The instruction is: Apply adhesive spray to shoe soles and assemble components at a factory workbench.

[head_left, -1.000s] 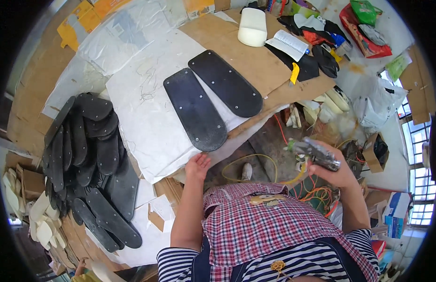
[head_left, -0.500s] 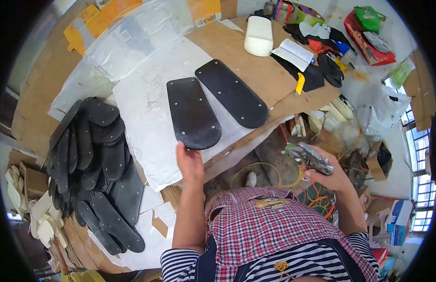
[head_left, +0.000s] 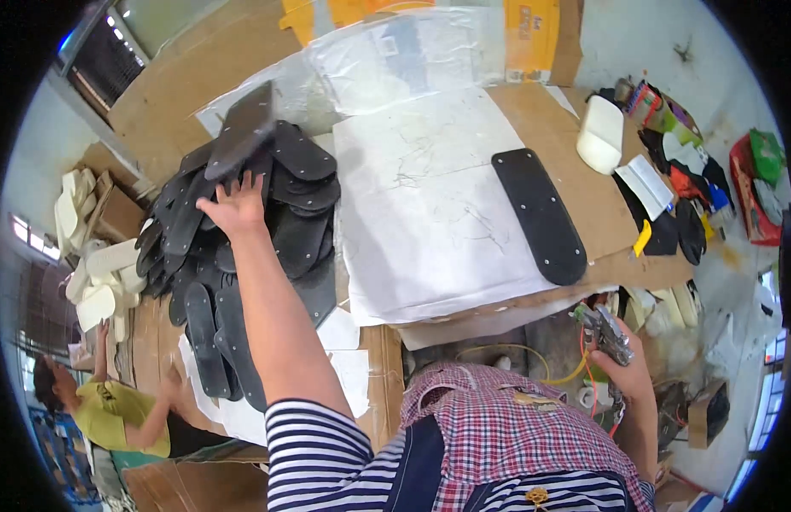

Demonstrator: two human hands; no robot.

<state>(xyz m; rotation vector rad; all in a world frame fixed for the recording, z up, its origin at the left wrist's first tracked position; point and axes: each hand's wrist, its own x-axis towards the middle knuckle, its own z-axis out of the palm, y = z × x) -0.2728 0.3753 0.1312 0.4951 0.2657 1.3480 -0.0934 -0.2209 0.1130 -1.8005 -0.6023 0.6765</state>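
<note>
My left hand (head_left: 233, 205) reaches out over a heap of black sole pieces (head_left: 242, 256) at the left of the table. Its fingers are spread at the lower end of one black sole (head_left: 242, 128), which lies tilted on top of the heap. A single black sole (head_left: 540, 213) with small pale dots lies on the white paper sheet (head_left: 430, 196) in the middle. My right hand (head_left: 626, 367) stays low beside my body at the table's front edge, closed around a metal spray gun (head_left: 604, 328) with a yellow hose.
A white foam block (head_left: 600, 136) stands on the cardboard tabletop (head_left: 583, 179) at the back right, with mixed clutter (head_left: 686, 188) beyond it. Pale sole blanks (head_left: 97, 282) are stacked at the far left. Another person in a yellow-green shirt (head_left: 114, 418) works at the lower left.
My left hand took one of the two black soles off the white paper and carried it left onto the heap. One sole stays on the paper. My right hand kept the spray gun.
</note>
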